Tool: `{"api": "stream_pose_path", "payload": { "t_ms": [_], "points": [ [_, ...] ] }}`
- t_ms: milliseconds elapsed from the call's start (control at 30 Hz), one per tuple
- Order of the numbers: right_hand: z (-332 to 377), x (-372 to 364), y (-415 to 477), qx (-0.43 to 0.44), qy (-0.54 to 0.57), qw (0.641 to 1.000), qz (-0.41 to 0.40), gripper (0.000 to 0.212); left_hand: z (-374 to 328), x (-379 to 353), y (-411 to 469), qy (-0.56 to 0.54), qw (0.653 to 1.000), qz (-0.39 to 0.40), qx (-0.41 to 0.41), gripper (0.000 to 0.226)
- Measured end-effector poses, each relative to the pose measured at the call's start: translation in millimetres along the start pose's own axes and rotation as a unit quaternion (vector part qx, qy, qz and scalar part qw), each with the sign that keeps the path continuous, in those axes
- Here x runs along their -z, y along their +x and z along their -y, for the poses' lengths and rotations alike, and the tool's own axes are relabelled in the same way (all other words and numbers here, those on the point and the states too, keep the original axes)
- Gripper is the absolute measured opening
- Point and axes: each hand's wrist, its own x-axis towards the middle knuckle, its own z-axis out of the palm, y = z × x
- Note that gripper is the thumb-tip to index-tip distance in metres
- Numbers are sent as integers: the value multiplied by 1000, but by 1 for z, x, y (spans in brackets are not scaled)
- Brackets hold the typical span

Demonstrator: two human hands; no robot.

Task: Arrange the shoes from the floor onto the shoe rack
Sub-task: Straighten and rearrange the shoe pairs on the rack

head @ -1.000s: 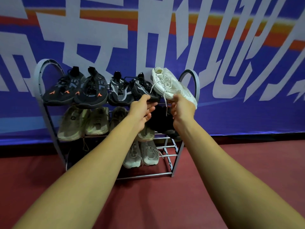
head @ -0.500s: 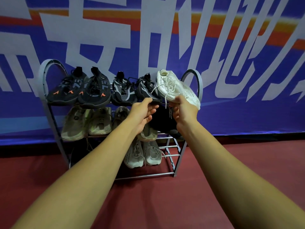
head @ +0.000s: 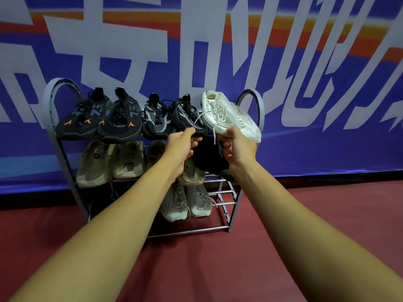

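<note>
The white shoe (head: pixel 231 115) is lying tilted at the right end of the shoe rack's (head: pixel 49 101) top shelf, and the right hand (head: pixel 238 144) is gripping its front edge with the fingers curled under it. Just beside it, the left hand (head: pixel 182 147) is pinching the toe of the neighbouring black shoe (head: pixel 185 114), thumb on top.

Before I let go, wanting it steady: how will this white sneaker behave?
The white sneaker looks soft and light: the right hand holds it alone. It's tilted toe-down over the shoe rack, so it may slide. Dangling laces could snag.
</note>
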Motion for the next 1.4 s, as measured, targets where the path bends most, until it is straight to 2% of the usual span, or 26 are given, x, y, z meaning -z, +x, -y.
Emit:
{"api": "stream_pose_path", "payload": {
  "t_ms": [433,733,933,1100,1200,1400],
  "points": [
    [7,4,-4,5,4,1000,24,14,-1,-3,-3,-84,996,-39,-2,15],
    [1,-3,-2,14,-46,998,-37,5,3,-2,-8,-106,993,-31,43,13],
    [0,-7,-3,55,-38,994,-91,36,4,-1,-8,-78,996,-32,26,12],
    [-3,-3,2,85,-76,987,-114,34,7,0,-4,-56,998,-21,24,16],
    [-11,-1,1,91,-112,986,-88,34,7,0,-4,-58,998,-21,27,17],
    [-9,0,3,89,-132,983,-91,30,7,1,-4,-63,997,-27,30,19]
  ]
}}
